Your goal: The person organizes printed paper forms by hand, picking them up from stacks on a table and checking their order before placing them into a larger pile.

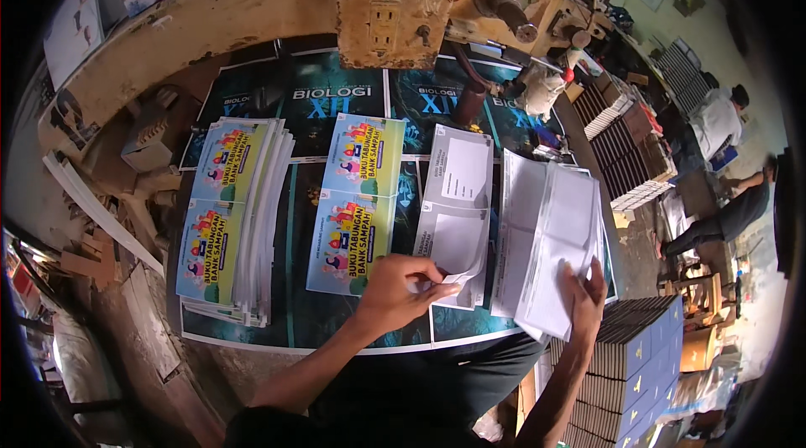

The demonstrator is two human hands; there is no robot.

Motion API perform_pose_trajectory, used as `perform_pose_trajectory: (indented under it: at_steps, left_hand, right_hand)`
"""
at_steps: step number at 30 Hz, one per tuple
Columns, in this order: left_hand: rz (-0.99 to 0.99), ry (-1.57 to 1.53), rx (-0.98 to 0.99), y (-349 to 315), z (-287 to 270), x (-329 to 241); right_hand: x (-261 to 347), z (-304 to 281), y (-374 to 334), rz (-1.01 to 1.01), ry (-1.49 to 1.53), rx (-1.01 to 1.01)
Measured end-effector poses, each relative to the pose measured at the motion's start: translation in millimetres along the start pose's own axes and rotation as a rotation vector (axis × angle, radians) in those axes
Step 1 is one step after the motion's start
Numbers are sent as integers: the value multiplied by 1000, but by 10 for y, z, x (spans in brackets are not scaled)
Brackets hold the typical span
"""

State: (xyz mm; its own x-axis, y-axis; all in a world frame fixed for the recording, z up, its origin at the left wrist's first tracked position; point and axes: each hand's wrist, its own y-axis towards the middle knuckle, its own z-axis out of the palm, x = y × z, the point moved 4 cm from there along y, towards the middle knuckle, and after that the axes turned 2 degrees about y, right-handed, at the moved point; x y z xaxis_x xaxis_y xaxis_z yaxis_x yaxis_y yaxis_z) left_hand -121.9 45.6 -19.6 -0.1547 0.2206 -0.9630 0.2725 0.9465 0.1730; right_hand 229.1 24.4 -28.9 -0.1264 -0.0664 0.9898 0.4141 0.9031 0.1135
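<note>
My left hand (pixel 396 293) pinches the curled lower edge of a white printed sheet (pixel 457 171) between thumb and fingers. Flat beneath its raised corner lies more printed paper. My right hand (pixel 585 295) grips the right edge of a loose stack of white sheets (pixel 541 238), thumb on top and fingers along the side. Left of my left hand is a small pile of colourful cartoon covers (pixel 353 196), printed two to a sheet. Farther left stands a taller, uneven stack of similar covers (pixel 227 213).
Dark teal printed poster sheets (pixel 336 339) cover the work surface. A worn yellowish machine with a metal box (pixel 395 20) spans the far side. Bundled dark-blue books (pixel 651 364) are piled at lower right, more book stacks (pixel 613 129) beyond. Two people (pixel 718 125) are at the far right.
</note>
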Motion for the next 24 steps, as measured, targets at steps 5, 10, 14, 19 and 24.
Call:
perform_pose_trajectory:
  at_steps: [5,10,14,19,24]
  left_hand:
    - [-83,-91,-3,-113,-87,143]
    - [-100,-247,63,-114,-129,145]
    - [35,-79,146,-91,-335,-136]
    - [147,1056,15,-353,-805,-166]
    - [175,726,121,-441,-1083,27]
  right_hand:
    - [101,538,33,99,-46,-24]
    - [107,1325,-115,7,18,306]
    - [-130,1408,-129,-4,59,315]
    - [-8,1418,-170,342,-57,135]
    - [100,1465,-213,340,-173,87]
